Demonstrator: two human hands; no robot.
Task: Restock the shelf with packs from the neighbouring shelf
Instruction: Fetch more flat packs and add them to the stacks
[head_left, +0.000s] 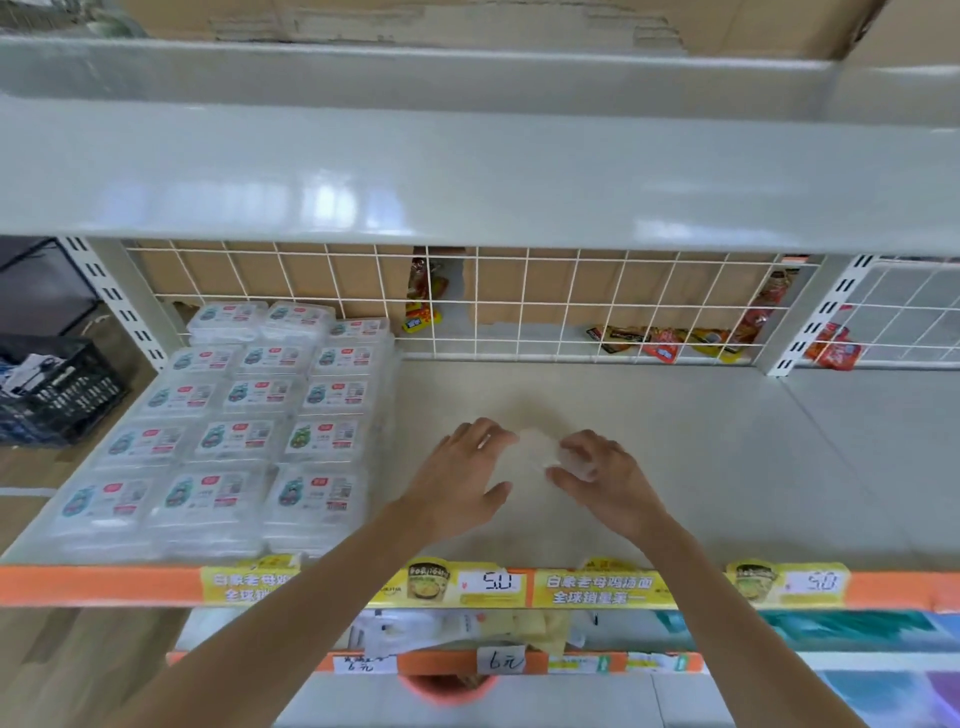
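Both hands reach over the grey shelf (675, 467). The left hand (462, 478) has its fingers spread and lightly bent; the right hand (597, 473) has its fingers curled. Between them sits a pale, blurred, see-through thing (535, 449), perhaps a clear pack. The fingertips of both hands meet it, and the right hand seems to grip its edge; whether the left hand grips or only touches it cannot be told.

The packs (234, 431) lie on the left part of the same shelf, in three columns running front to back and stacked in layers. Each is a clear plastic box with a white label bearing a red square mark and a green-blue picture; the small print is too blurred to read. They stand well apart from the hands, with bare shelf between.

Along the shelf's orange front edge run yellow price strips (597, 587). They show a noodle bowl picture, Chinese writing that includes "白象老母鸡汤面" and "全球销量", and white tags reading "5.0". A lower shelf edge carries a handwritten tag (501, 660) reading "6元", with a second, fainter one to its left.

A white wire grid (519, 301) backs the shelf, with brown cardboard behind it. Red and yellow snack packets (665, 343) lie behind the grid, at the middle and the right. At far left a dark plastic crate (52, 389) stands on the floor and holds white and blue items.
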